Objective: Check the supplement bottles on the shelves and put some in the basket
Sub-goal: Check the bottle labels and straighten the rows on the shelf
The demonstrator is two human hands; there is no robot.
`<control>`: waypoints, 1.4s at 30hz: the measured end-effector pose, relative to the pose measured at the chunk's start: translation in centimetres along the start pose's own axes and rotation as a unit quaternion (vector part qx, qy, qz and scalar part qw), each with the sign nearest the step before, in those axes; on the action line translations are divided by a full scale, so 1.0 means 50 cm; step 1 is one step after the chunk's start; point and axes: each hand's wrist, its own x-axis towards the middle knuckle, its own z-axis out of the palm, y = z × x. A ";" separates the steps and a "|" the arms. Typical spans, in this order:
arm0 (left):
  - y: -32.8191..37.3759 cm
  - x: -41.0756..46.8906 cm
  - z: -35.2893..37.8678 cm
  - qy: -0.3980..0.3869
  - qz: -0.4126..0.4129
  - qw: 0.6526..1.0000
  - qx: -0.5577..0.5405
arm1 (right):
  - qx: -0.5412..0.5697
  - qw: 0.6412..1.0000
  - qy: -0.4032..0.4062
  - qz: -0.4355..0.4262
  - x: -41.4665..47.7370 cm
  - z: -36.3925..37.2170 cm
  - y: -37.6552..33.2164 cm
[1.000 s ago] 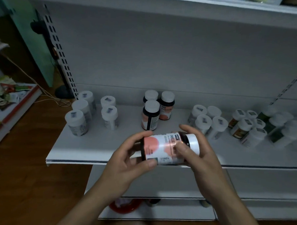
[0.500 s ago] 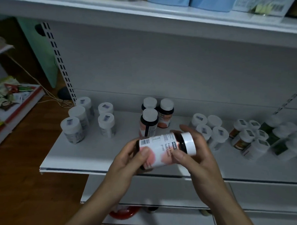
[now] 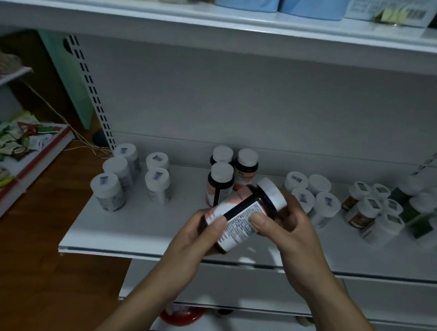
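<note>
Bottle (image 3: 243, 214): you hold it in both hands, in the air above the front edge of the white shelf (image 3: 134, 231). The long axis is tilted. The white cap (image 3: 272, 194) points up, right and away from you, and the base points down-left toward you. The fine-print side of the label faces the camera.

Your left hand (image 3: 196, 237) wraps the base end, thumb pressed on the label. Your right hand (image 3: 292, 226) curls round the neck end under the cap, thumb also on the label.

Just behind, three dark bottles (image 3: 221, 183) stand upright on the shelf. White bottles (image 3: 116, 183) stand in clusters further left and right.
</note>
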 end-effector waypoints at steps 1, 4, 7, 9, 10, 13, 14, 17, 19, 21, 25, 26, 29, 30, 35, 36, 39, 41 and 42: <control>-0.003 0.000 -0.001 0.007 0.015 1.000 0.009 | -0.007 1.000 0.002 0.000 0.000 0.001 0.001; -0.008 -0.001 -0.002 0.017 0.046 0.999 0.024 | -0.005 1.000 -0.007 0.000 -0.003 0.004 0.006; -0.007 -0.008 0.004 0.026 0.026 0.999 -0.012 | 0.014 0.998 -0.055 0.015 -0.009 0.008 0.011; -0.011 -0.015 0.009 0.020 0.000 1.000 -0.019 | 0.019 0.998 -0.057 0.018 -0.013 0.009 0.013; -0.012 -0.019 0.011 0.013 -0.006 1.000 -0.001 | 0.013 0.999 -0.049 0.016 -0.014 0.009 0.014; -0.016 -0.029 0.012 0.006 -0.006 0.998 0.061 | -0.024 0.999 -0.031 0.011 -0.018 0.009 0.015; -0.017 -0.030 0.010 -0.003 -0.002 0.998 0.066 | -0.034 0.999 -0.032 0.009 -0.020 0.010 0.016; -0.024 -0.028 0.010 -0.019 0.004 0.993 0.117 | -0.100 0.994 -0.035 -0.006 -0.023 0.021 0.026; -0.029 -0.024 0.013 0.020 0.009 0.989 0.148 | -0.141 0.989 -0.046 -0.019 -0.023 0.033 0.034; -0.039 -0.018 0.013 0.072 0.014 0.985 0.154 | -0.145 0.988 -0.052 -0.023 -0.012 0.047 0.038; -0.075 -0.013 -0.010 0.139 -0.016 0.984 0.114 | -0.125 0.992 0.023 0.008 0.055 0.060 0.062; -0.085 -0.013 -0.017 0.147 -0.021 0.983 0.108 | -0.144 0.988 0.045 0.020 0.077 0.060 0.072; -0.103 -0.017 -0.035 0.161 -0.037 0.981 0.099 | -0.216 0.975 0.050 0.019 0.136 0.063 0.112; -0.108 -0.019 -0.040 0.165 -0.041 0.980 0.100 | -0.228 0.972 0.049 0.012 0.154 0.065 0.129; -0.119 -0.020 -0.061 0.190 -0.045 0.975 0.105 | -0.273 0.960 0.061 -0.002 0.206 0.079 0.188; -0.119 -0.018 -0.064 0.195 -0.044 0.974 0.105 | -0.274 0.960 0.064 -0.004 0.210 0.082 0.192; -0.124 0.002 -0.071 0.204 -0.032 0.973 0.103 | -0.269 0.961 0.066 0.008 0.212 0.084 0.193; -0.127 0.025 -0.075 0.205 -0.018 0.973 0.107 | -0.260 0.963 0.060 0.028 0.201 0.079 0.185; -0.130 0.041 -0.079 0.207 -0.009 0.972 0.112 | -0.253 0.965 0.061 0.042 0.192 0.073 0.180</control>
